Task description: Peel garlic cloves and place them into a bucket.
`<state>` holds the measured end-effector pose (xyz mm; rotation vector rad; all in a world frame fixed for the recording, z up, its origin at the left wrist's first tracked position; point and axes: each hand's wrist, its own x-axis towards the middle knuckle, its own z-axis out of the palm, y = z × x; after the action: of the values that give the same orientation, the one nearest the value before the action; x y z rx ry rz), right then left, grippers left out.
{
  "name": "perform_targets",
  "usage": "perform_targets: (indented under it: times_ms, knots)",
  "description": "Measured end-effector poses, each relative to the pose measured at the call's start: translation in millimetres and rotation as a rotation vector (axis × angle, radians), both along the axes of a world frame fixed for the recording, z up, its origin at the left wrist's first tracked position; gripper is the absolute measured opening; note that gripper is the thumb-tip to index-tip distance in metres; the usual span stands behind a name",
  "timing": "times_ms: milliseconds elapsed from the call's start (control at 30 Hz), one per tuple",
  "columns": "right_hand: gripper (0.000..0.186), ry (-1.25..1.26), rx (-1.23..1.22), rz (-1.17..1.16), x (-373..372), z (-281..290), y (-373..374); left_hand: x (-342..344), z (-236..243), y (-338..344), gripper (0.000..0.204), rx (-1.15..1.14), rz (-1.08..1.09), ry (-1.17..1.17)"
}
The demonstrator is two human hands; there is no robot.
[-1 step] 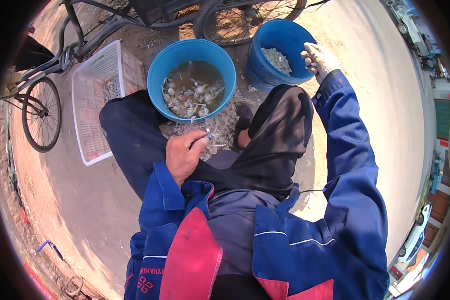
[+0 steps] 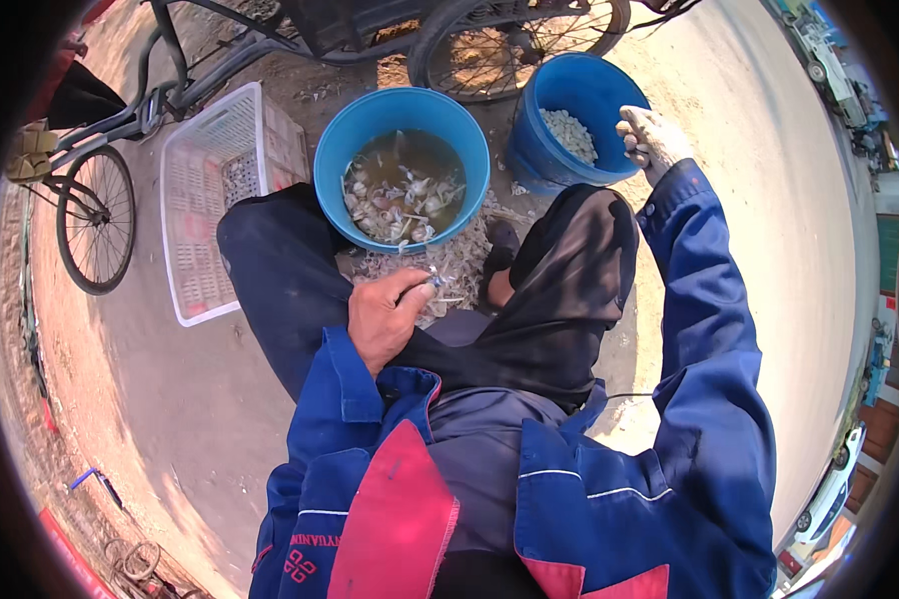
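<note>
My left hand (image 2: pixel 385 317) is closed in a pinch above my lap, just short of the near blue tub. Between thumb and forefinger a small shiny piece (image 2: pixel 436 279) pokes out, too small to name. Murky water with garlic bulbs and loose skins (image 2: pixel 400 205) lies in the blue tub (image 2: pixel 330 130) between my knees. To its right a blue bucket (image 2: pixel 539 165) holds pale peeled garlic cloves (image 2: pixel 571 137). My right hand (image 2: pixel 659 140), in a pale, soiled-looking glove, is raised at that bucket's right rim with its fingers curled; what they hold, if anything, is hidden.
Garlic skins (image 2: pixel 400 268) litter the ground below the tub. A white plastic crate (image 2: pixel 195 210) stands at the left. Behind the containers is a cycle cart with a dark wheel (image 2: pixel 519 45), and another wheel (image 2: pixel 96 220) is at far left. Parked vehicles (image 2: pixel 831 489) line the far right.
The whole view has shifted, so everything sits slightly farther right and lower. Both hands keep nearly the same pose relative to the tub and bucket.
</note>
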<state>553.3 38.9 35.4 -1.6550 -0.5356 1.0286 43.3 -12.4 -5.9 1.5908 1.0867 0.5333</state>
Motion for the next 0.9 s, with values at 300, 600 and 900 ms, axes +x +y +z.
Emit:
perform_targets:
  times_ms: [300,600,900]
  knots:
    - [0.046,0.372,0.002,0.247,-94.3,19.5,-36.3,-19.3,50.0,8.2,0.028,0.031,-0.069,0.078]
    - [0.05,0.398,-0.052,0.453,-208.8,57.9,-61.8,-36.5,68.9,4.9,0.042,-0.241,-0.193,-0.224]
    - [0.023,0.228,-0.161,0.477,-278.0,69.1,-90.5,-41.9,76.0,-3.8,0.039,0.074,-0.066,0.201]
